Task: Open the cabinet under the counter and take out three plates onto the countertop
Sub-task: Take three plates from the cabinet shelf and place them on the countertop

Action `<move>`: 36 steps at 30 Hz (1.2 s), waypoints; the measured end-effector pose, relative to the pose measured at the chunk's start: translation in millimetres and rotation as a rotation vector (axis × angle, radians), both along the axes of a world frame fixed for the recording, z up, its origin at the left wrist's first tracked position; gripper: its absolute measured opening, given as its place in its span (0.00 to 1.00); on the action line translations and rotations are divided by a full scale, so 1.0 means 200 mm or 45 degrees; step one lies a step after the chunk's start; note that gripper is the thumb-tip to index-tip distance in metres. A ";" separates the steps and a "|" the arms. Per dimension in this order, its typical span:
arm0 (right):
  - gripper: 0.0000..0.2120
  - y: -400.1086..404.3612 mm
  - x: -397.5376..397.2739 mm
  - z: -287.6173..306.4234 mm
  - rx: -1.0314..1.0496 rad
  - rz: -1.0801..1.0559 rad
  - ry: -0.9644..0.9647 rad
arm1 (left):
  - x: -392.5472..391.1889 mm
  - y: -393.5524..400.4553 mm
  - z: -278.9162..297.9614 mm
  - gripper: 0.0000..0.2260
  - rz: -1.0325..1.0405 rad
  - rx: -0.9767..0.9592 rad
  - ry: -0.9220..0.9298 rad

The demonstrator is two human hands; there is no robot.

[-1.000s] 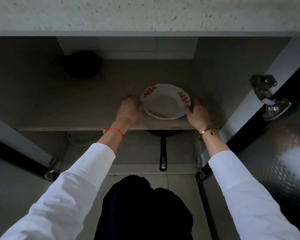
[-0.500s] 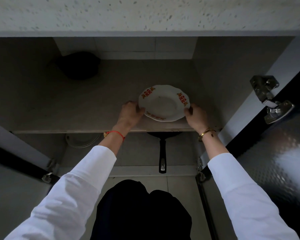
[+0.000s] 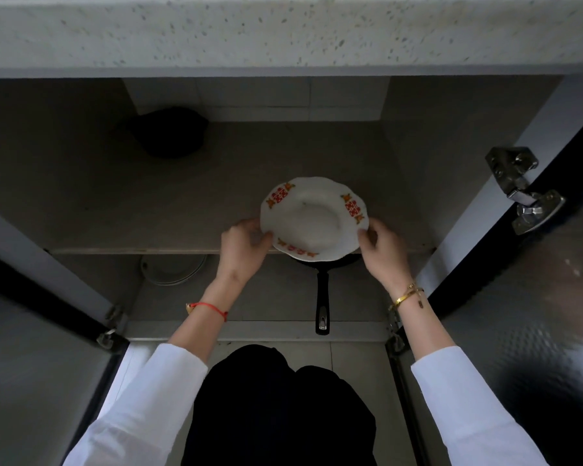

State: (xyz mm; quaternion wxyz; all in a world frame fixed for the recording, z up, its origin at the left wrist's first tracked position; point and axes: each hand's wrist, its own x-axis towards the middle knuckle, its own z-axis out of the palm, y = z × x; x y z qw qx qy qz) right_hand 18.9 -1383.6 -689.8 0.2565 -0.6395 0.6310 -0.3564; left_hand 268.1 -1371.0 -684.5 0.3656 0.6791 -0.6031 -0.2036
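A white plate [image 3: 312, 218] with red and orange marks on its scalloped rim is held over the front edge of the cabinet's upper shelf [image 3: 132, 230]. My left hand [image 3: 244, 245] grips its left rim and my right hand [image 3: 382, 245] grips its right rim. The plate is lifted and tilted a little toward me. The speckled countertop [image 3: 283, 28] runs across the top of the view, above the open cabinet.
A dark round object [image 3: 169, 132] sits at the shelf's back left. On the lower shelf lie a black pan [image 3: 322, 297] with its handle toward me and some pale dishes [image 3: 174, 270]. Cabinet doors stand open at left [image 3: 31, 348] and right [image 3: 535, 314].
Both hands have lifted the plate off the shelf and drawn it toward me, past the shelf's front edge.
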 end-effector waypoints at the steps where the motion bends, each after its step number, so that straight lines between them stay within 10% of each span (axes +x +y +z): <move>1: 0.12 0.03 0.01 0.01 -0.017 0.008 -0.002 | 0.01 0.04 0.01 0.10 0.010 -0.027 -0.014; 36: 0.15 0.54 0.16 0.14 -0.057 -0.013 -0.100 | 0.16 0.64 0.17 0.17 0.068 -0.143 0.169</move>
